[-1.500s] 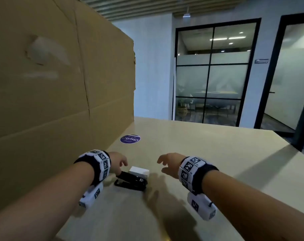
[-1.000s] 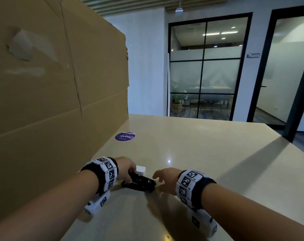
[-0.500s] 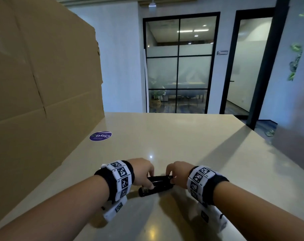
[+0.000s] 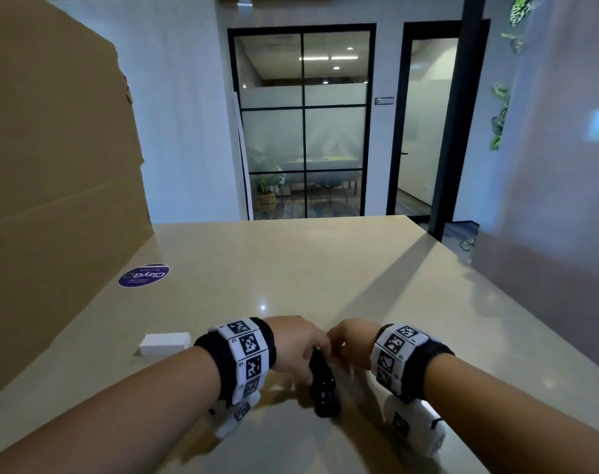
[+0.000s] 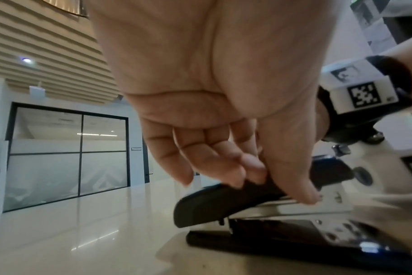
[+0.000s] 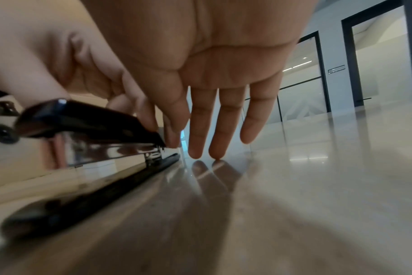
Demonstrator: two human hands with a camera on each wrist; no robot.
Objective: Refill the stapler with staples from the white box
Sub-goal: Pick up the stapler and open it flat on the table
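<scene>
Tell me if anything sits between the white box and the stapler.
Nothing visible does. The white box lies on the table to the left of the stapler, with only the left hand, which grips the stapler's top, and its wrist between them.

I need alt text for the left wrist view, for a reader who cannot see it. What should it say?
Seen from below the palm, the left hand pinches the top cover of a black stapler between fingers and thumb; the stapler sits on a glossy table. A tagged wristband shows at right, and glass partitions stand behind.
</scene>
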